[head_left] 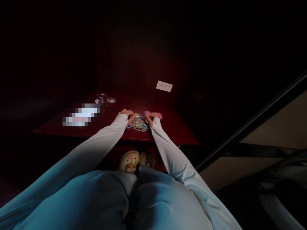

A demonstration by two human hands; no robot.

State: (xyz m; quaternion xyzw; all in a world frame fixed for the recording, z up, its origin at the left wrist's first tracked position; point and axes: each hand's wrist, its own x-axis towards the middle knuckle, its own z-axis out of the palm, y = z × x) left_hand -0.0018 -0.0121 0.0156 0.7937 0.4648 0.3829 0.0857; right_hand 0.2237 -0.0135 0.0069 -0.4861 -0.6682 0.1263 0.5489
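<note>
Strand [141,116], pale and thin, is running straight between the two hands. The left hand [127,115] is pinching it at one end between thumb and finger, and the right hand [151,118] is pinching it the same way at the other; whether it is a single cord or a drawn-out loop is too small to tell. Directly below the grip and a little nearer the person, a loose pile of coloured bands [138,125] is lying on the dark red table [175,134], showing yellow, green, blue and pink. Just behind the right hand a pink-and-purple bunch [159,115] is sitting, partly covered by it. Well apart to the left of the grip, a bright shape [81,115] is glowing — its details blurred into squares. Farther off, beyond the grip and to its left, a clear jar [102,100] is standing beside a small round clear piece [111,100]. Beyond the grip and to its right, a white socket plate [164,86] is showing. Nearer the person than the grip, below the table's edge, pale clogs [129,159] are showing; long pale sleeves [112,131] are covering both arms.
</note>
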